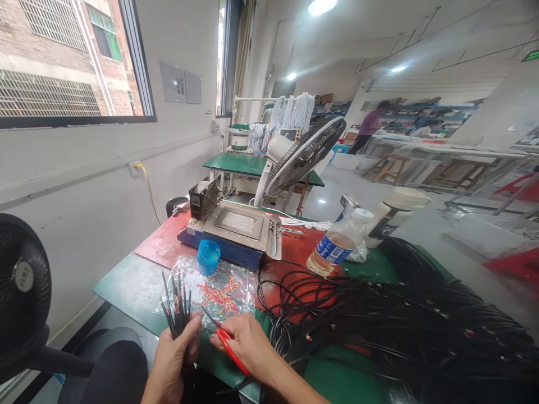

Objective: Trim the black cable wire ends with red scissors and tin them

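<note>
My left hand (174, 356) is wrapped round a bunch of black cables (179, 308), whose ends stick up above the fingers. Beside it, my right hand (246, 342) grips a red-handled cutting tool (231, 350), its dark tip pointing up and left toward the cables. Beyond the hands lies a clear plastic sheet (185, 275) strewn with small red and yellowish scraps (219, 294). A blue round container (208, 257) stands at the sheet's far side. To the right, a large heap of black cables (400, 325) spreads over the green and red tabletop (122, 286).
Behind the sheet sits a blue-sided machine (231, 249) with a metal top. A bottle (330, 247) and a white container (393, 216) stand at the right. One fan (303, 157) is beyond the table, another (25, 275) at far left. A person (370, 126) stands in the background.
</note>
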`<state>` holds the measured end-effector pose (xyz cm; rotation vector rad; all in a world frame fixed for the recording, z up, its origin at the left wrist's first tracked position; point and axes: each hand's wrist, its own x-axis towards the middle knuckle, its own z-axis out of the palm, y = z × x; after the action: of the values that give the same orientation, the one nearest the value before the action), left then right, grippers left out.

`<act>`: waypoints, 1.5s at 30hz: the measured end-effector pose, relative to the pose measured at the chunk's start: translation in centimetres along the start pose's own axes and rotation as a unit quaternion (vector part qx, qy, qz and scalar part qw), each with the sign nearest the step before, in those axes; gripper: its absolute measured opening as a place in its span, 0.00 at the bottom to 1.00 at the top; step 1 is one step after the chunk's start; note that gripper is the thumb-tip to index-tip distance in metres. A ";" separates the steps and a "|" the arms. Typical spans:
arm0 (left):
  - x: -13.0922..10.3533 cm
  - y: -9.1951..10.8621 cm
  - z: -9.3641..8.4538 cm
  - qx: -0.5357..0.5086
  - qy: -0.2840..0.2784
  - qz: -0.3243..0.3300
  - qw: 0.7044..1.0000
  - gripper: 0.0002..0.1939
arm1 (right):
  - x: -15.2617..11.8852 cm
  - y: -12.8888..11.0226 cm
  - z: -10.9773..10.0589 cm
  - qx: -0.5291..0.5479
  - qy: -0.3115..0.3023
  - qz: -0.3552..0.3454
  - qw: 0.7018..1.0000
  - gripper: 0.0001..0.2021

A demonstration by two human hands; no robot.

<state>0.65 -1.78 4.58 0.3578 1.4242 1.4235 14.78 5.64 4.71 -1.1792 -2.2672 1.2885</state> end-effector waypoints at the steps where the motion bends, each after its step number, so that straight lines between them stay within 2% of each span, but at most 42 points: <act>1: -0.1 0.0 0.0 0.004 -0.009 -0.003 1.000 0.20 | 0.1 0.2 0.0 0.055 -0.003 0.006 0.998 0.21; 3: -0.5 0.0 0.1 0.002 -0.025 -0.003 1.000 0.23 | 0.2 0.3 0.0 0.189 -0.025 0.025 0.981 0.21; 5: -1.0 -0.1 0.2 -0.008 -0.037 0.002 0.999 0.24 | 0.2 0.2 -0.1 0.308 -0.053 0.042 0.949 0.23; 7: -1.5 -0.2 0.5 -0.015 -0.042 -0.002 0.999 0.22 | 0.2 -0.1 -0.2 0.379 -0.069 0.049 0.922 0.25; 9: -1.9 -0.2 0.8 -0.015 -0.045 -0.012 0.999 0.20 | 0.1 -0.3 -0.2 0.409 -0.078 0.053 0.908 0.25; 12: -2.3 -0.2 1.1 -0.002 -0.049 -0.012 0.999 0.18 | -0.1 -0.5 -0.2 0.418 -0.087 0.060 0.902 0.24; 18: -2.2 -0.5 0.8 0.013 -0.039 -0.004 0.999 0.18 | -0.2 -0.4 0.0 0.386 -0.104 0.037 0.916 0.23; 24: -2.1 -0.8 0.6 -0.003 -0.079 -0.005 0.997 0.18 | -0.2 -0.2 0.3 0.471 -0.118 0.089 0.870 0.24; 30: -2.5 -0.4 0.9 0.005 -0.096 -0.023 0.995 0.18 | -0.2 -0.1 0.5 0.489 -0.144 0.108 0.853 0.22; 37: -2.6 -0.4 0.9 -0.026 -0.152 -0.031 0.987 0.17 | 0.0 0.4 0.7 0.503 -0.206 0.141 0.828 0.21; 40: -2.7 -0.3 1.0 -0.017 -0.149 -0.039 0.988 0.19 | -0.1 0.2 0.4 0.499 -0.210 0.129 0.831 0.20; 43: -2.7 -0.2 1.0 0.001 -0.147 -0.036 0.988 0.20 | -0.2 0.0 0.4 0.493 -0.195 0.099 0.842 0.23; 45: -2.6 -0.2 0.9 0.020 -0.145 -0.023 0.989 0.20 | -0.3 -0.1 0.5 0.485 -0.185 0.106 0.848 0.26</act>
<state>2.57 -3.40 5.74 0.5317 1.2173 1.2488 14.65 5.07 4.54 -0.8144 -1.2569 2.4761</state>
